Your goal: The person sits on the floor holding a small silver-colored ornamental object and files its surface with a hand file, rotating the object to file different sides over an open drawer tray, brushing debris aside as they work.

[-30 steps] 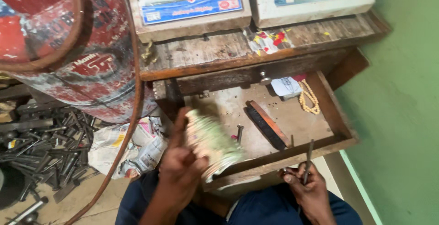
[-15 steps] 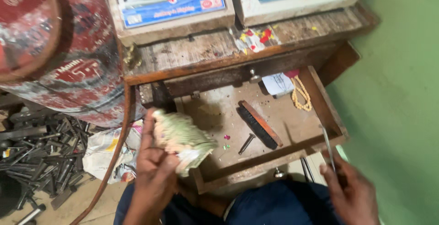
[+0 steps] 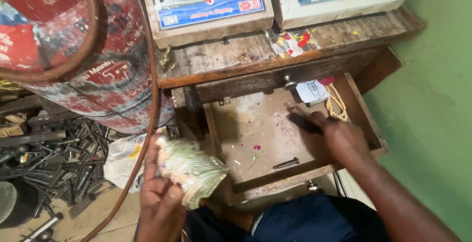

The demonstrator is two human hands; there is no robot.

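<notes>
Since half a second ago our right hand [image 3: 334, 136] has left the drawer's outer edge and reached into the open wooden drawer [image 3: 255, 124], where it now lies over a dark flat object [image 3: 302, 123] near the back; the hand is blurred, so we cannot tell whether its fingers have closed on that object or merely rest on it. Our left hand [image 3: 160, 197] has stayed put, clenched around a thick wad of folded banknotes [image 3: 191, 168], held just outside the drawer's front left corner, above our lap.

On the drawer floor we see a small dark bolt [image 3: 286, 163] near the front, and a string of pale beads [image 3: 337, 103] beside a bit of white paper [image 3: 310, 92] in the back right corner. Above the drawer, two weighing scales [image 3: 211, 6] sit on the worn tabletop [image 3: 221, 60]. To our left stands a red gas cylinder [image 3: 73, 50], with a heap of dark metal tools [image 3: 54, 158] on the floor beneath it.
</notes>
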